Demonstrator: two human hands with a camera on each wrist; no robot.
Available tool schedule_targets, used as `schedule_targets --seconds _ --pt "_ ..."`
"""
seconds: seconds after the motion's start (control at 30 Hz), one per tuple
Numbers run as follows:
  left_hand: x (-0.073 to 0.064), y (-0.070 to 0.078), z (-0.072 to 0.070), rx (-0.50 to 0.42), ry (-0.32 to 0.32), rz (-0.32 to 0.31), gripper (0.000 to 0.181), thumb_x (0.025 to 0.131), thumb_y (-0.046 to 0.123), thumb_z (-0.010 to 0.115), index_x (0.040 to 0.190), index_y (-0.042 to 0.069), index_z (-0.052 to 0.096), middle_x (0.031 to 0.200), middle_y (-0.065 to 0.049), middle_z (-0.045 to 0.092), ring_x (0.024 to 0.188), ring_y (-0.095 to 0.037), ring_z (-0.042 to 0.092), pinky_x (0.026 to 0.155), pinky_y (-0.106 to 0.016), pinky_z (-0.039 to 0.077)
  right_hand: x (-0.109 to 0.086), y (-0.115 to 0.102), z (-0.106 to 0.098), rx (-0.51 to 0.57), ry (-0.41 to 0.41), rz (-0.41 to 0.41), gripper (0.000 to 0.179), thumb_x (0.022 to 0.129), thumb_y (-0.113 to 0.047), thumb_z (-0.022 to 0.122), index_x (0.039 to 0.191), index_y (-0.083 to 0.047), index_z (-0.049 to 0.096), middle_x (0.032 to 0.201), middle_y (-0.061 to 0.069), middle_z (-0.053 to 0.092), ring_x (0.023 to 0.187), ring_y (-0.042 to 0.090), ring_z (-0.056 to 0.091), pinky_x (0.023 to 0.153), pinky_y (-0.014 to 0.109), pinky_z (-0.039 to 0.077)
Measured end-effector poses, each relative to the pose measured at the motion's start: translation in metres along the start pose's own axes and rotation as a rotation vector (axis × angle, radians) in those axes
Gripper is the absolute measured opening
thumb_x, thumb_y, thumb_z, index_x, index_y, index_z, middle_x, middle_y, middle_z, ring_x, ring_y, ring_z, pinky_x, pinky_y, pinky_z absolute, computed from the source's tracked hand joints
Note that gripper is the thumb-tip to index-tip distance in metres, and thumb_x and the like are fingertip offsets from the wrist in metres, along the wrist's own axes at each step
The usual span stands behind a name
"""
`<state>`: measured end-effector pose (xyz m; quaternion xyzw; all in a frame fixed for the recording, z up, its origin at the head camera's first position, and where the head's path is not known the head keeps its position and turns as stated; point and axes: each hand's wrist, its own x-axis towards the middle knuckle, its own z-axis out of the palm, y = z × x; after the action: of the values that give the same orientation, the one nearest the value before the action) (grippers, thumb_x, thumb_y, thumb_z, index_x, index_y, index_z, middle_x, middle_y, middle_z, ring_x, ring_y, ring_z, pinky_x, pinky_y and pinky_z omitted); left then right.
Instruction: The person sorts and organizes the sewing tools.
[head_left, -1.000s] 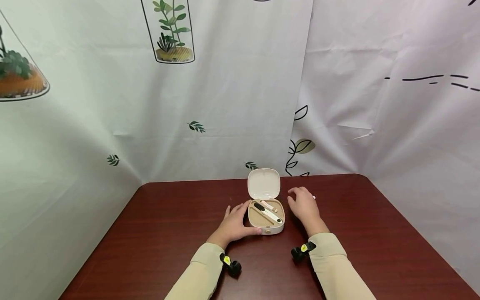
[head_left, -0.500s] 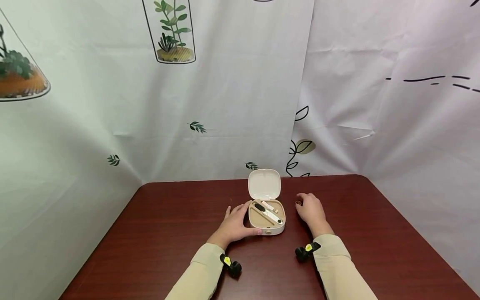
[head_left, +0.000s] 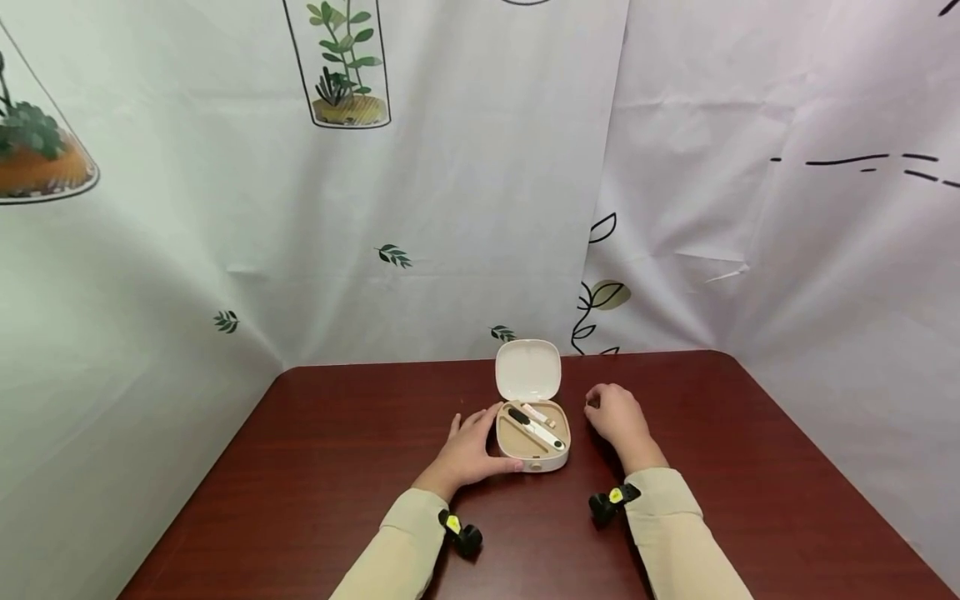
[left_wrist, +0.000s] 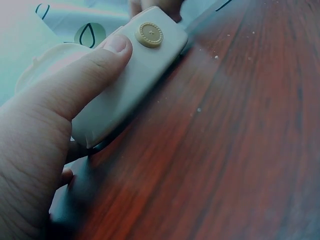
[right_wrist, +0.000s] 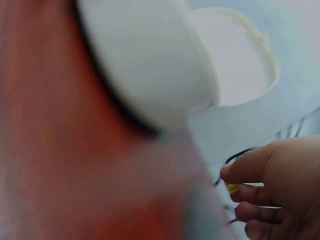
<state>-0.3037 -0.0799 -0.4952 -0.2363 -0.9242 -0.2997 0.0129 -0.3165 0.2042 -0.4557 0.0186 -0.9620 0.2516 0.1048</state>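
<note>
A small white box [head_left: 553, 463] stands on the table with its lid [head_left: 528, 371] raised. In its tan insert lie a slim white tool [head_left: 542, 432] with a black end and a small pale tube [head_left: 537, 413]. My left hand [head_left: 467, 450] grips the box from the left, thumb [left_wrist: 97, 67] on the front beside a round gold button [left_wrist: 151, 35], fingers along the side. To the right of the box, my right hand [head_left: 621, 423] pinches a tiny gold-coloured piece [right_wrist: 232, 187] between thumb and index finger. Fingers mostly hide it, and I cannot tell its kind.
The dark red-brown wooden table [head_left: 360, 425] reaches back to a white printed cloth [head_left: 465, 208], which also hangs along both sides. Each wrist carries a small black camera [head_left: 469, 540].
My right hand has shifted right and slightly toward me, then a little back left, its thumb and index finger now closed together. The left hand and box stay put.
</note>
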Motion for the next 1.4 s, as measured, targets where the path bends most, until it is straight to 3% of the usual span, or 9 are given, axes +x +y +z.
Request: schedule_targets --seconds 0.23,0.37,0.7,1.0,1.4 --pt "0.001 0.001 -0.001 0.010 -0.008 -0.005 0.111 0.072 0.070 0.077 0.160 0.019 0.031 0.154 -0.005 0.047 0.146 -0.029 0.035 0.121 -0.062 0.005 0.000 -0.023 -0.022 0.116 -0.109 -0.118 0.010 0.089 -0.013 0.075 0.096 -0.007 0.072 0.085 0.003 0.067 0.079 0.018 0.061 0.073 0.039 0.053" --pt "0.001 0.002 -0.002 0.006 0.000 -0.003 0.111 0.072 0.070 0.077 0.159 0.018 0.033 0.154 -0.005 0.047 0.145 -0.029 0.036 0.120 -0.063 0.006 -0.003 -0.029 -0.026 0.116 -0.168 -0.153 0.010 0.087 -0.016 0.078 0.094 -0.010 0.073 0.081 -0.002 0.065 0.075 0.014 0.059 0.069 0.035 0.051" --pt "0.000 0.002 -0.001 0.001 -0.009 -0.001 0.111 0.073 0.070 0.077 0.160 0.018 0.032 0.154 -0.005 0.047 0.145 -0.028 0.035 0.121 -0.062 0.005 -0.006 -0.035 -0.023 0.112 -0.239 -0.182 0.014 0.079 -0.014 0.084 0.087 -0.013 0.073 0.074 -0.005 0.063 0.068 0.012 0.056 0.063 0.030 0.048" --pt "0.000 0.002 -0.001 0.003 -0.009 -0.002 0.111 0.073 0.071 0.077 0.160 0.017 0.032 0.154 -0.006 0.047 0.145 -0.029 0.035 0.121 -0.062 0.006 -0.007 -0.038 -0.020 0.105 -0.256 -0.205 0.015 0.079 -0.015 0.086 0.082 -0.015 0.072 0.071 -0.005 0.062 0.067 0.012 0.054 0.062 0.030 0.047" --pt "0.000 0.004 -0.002 0.017 -0.027 -0.023 0.112 0.073 0.072 0.076 0.160 0.017 0.031 0.155 -0.007 0.045 0.146 -0.030 0.035 0.121 -0.061 0.006 -0.008 -0.041 -0.015 0.113 -0.278 -0.162 0.016 0.080 -0.013 0.086 0.078 -0.015 0.070 0.072 -0.004 0.062 0.066 0.013 0.054 0.061 0.029 0.047"
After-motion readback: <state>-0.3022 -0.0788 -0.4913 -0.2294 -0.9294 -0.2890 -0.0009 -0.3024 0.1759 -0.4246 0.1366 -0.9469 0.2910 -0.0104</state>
